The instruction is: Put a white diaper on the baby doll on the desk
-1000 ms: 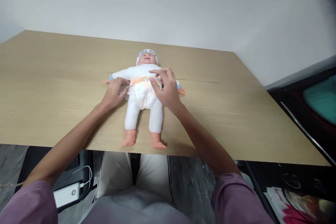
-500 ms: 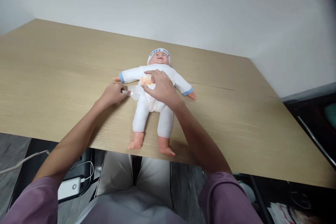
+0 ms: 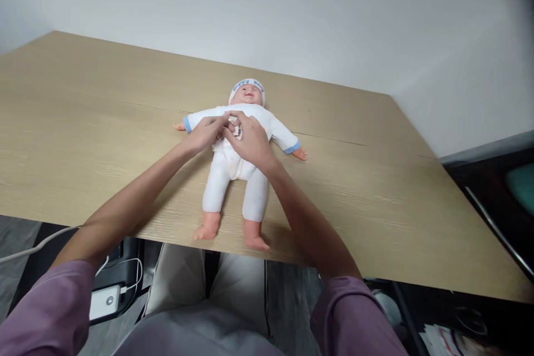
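A baby doll [image 3: 250, 114] lies on its back on the table, its feet toward me. It wears a white outfit with blue cuffs and a white headband with blue lettering. A white diaper [image 3: 236, 169] is around its hips. My left hand [image 3: 208, 132] is at the doll's belly with its fingers closed on the diaper's side tab, which they mostly hide. My right hand [image 3: 252, 142] rests on the diaper's front with thumb and fingers curved round the waistband. The fingertips of both hands nearly meet over the printed front.
The wooden table [image 3: 104, 139] runs wide to both sides, with its front edge just beyond the doll's feet. A pale wall [image 3: 267, 11] stands behind it. Below the table at left lies a white device [image 3: 104, 301] with a cable plugged in.
My left hand has moved right and inward, bringing the diaper's side tab from beside the doll onto its belly. My right hand has stayed at the diaper's front. The view shifted slightly.
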Action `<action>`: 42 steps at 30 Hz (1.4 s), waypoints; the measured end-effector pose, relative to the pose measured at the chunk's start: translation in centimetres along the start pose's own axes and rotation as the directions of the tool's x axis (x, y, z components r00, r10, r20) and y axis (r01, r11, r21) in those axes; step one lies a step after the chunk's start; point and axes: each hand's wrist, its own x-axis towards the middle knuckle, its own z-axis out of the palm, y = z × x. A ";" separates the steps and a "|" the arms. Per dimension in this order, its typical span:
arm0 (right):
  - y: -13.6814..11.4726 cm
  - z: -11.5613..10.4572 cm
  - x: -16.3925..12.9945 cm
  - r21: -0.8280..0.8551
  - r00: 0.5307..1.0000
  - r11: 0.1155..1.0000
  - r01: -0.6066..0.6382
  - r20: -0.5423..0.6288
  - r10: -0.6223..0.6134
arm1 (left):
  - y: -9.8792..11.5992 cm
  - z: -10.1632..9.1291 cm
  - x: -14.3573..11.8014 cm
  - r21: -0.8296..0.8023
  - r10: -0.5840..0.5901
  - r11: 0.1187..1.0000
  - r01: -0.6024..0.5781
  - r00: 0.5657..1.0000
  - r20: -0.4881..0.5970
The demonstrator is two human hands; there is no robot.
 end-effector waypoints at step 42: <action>-3.1 -2.2 -14.2 -0.212 0.979 0.956 -0.200 -0.013 0.202 | -0.9 2.4 -10.8 0.552 0.110 0.826 -0.113 0.993 0.040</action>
